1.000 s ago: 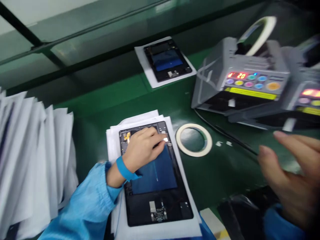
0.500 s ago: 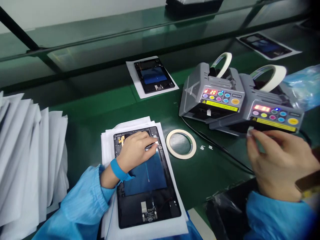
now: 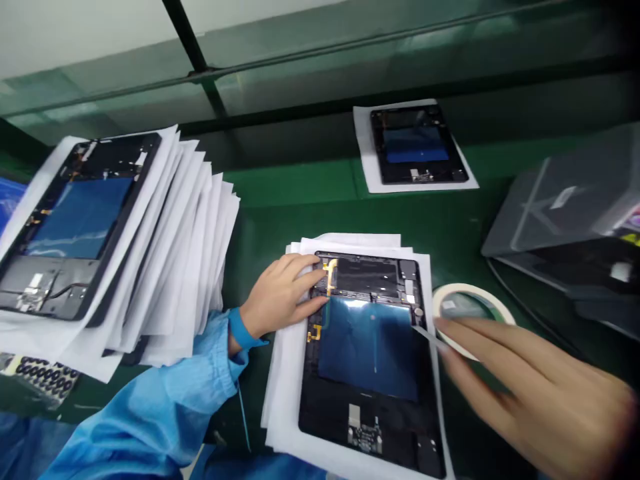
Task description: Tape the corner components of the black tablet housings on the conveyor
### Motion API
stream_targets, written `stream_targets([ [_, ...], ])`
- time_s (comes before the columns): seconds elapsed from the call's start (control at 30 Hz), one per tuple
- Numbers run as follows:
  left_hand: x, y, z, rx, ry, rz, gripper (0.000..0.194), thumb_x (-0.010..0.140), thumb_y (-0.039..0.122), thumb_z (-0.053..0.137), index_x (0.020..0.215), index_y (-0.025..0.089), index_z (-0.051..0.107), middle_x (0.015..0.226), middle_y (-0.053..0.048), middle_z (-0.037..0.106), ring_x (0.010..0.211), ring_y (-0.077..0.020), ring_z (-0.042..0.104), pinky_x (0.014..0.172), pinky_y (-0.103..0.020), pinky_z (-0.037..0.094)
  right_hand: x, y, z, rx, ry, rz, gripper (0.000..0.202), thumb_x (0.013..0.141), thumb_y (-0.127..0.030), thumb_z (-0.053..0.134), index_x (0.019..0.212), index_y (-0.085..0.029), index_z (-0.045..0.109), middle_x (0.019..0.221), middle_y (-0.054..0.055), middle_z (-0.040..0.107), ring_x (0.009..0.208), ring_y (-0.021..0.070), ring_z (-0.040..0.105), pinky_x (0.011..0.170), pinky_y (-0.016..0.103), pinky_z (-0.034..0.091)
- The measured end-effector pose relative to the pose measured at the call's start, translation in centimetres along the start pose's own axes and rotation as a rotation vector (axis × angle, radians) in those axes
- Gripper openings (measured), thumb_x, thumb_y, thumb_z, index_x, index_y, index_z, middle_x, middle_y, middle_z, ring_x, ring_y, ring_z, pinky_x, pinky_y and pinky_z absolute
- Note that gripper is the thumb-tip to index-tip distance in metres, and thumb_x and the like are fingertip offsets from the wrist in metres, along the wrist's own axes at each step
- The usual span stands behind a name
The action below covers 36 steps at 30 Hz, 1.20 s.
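Note:
An opened tablet housing with a blue panel inside lies on a stack of white sheets in front of me. At its upper left edge rests my left hand, fingers apart, its fingertips touching the frame near a gold flex strip. Over the right edge comes my right hand, blurred by motion, with a thin pale strip pinched between its fingertips and reaching over the blue panel. A roll of cream tape lies partly behind the right hand.
Left of me, another opened tablet tops a tall pile of white sheets. A further tablet lies on paper at the back. The grey tape dispenser stands at the right, beside a black cable.
The view has shifted left. My left hand has moved from the tablet's upper right to its upper left edge. My right hand has come from the dispensers to the tablet's right edge.

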<state>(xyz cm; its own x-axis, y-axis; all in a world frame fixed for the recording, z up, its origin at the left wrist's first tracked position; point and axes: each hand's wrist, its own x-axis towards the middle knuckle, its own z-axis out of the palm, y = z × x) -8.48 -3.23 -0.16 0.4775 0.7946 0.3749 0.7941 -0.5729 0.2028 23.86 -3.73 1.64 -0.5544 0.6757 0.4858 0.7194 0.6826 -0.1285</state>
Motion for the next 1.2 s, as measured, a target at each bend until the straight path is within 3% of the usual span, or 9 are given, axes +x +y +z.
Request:
stream_targets([
  [0.13,-0.2,-0.2,1.2,-0.001,-0.095,-0.007,0.04,0.102,0.042,0.049,0.128,0.014,0.06,0.133,-0.014,0.061,0.117,-0.0294,0.054,0.091,-0.043,0.051,7.8,-3.0,3.7,0.007,0.046,-0.09,0.017,0.098,-0.026,0.057,0.111,-0.016,0.063,0.099,0.003,0.073,0.076,0.013,0.067,0.062,0.026,0.046],
  [0.23,-0.2,0.2,1.2,0.031,-0.15,-0.036,0.044,0.102,0.042,0.045,0.136,0.016,0.057,0.139,-0.011,0.059,0.118,-0.0288,0.052,0.083,-0.041,0.048,10.1,-3.6,6.8,-0.014,0.069,-0.092,0.017,0.095,-0.025,0.061,0.11,-0.016,0.063,0.098,0.003,0.073,0.074,0.0124,0.066,0.058,0.025,0.043],
  [0.33,-0.3,0.3,1.1,0.034,-0.157,-0.053,0.043,0.104,0.039,0.042,0.138,0.016,0.056,0.14,-0.007,0.059,0.118,-0.0255,0.051,0.08,-0.039,0.044,10.0,-3.3,8.7,0.018,0.067,-0.127,0.015,0.092,-0.022,0.064,0.106,-0.016,0.064,0.097,0.002,0.074,0.075,0.0124,0.067,0.059,0.024,0.043],
  [0.43,-0.3,0.3,1.0,0.012,-0.155,-0.054,0.042,0.104,0.036,0.042,0.137,0.016,0.057,0.14,-0.005,0.059,0.118,-0.0233,0.049,0.079,-0.037,0.041,9.3,-2.9,9.2,0.013,0.049,-0.149,0.016,0.09,-0.02,0.067,0.105,-0.017,0.065,0.094,0.001,0.074,0.074,0.0125,0.068,0.057,0.024,0.041],
  [0.9,-0.6,0.8,1.9,-0.004,-0.06,-0.062,0.033,0.102,0.033,0.044,0.121,0.017,0.066,0.133,-0.008,0.061,0.114,-0.0243,0.052,0.076,-0.037,0.039,9.4,-2.7,8.9,-0.04,0.007,-0.227,0.021,0.083,-0.016,0.073,0.103,-0.016,0.067,0.086,0.003,0.074,0.067,0.0144,0.067,0.055,0.025,0.042],
  [1.2,-0.5,0.8,1.8,-0.023,-0.09,-0.069,0.033,0.102,0.032,0.044,0.121,0.017,0.066,0.134,-0.009,0.061,0.114,-0.0243,0.052,0.077,-0.038,0.04,9.3,-2.7,9.0,-0.056,-0.038,-0.217,0.015,0.085,-0.018,0.072,0.098,-0.017,0.067,0.091,0.003,0.075,0.075,0.0157,0.069,0.056,0.026,0.041],
])
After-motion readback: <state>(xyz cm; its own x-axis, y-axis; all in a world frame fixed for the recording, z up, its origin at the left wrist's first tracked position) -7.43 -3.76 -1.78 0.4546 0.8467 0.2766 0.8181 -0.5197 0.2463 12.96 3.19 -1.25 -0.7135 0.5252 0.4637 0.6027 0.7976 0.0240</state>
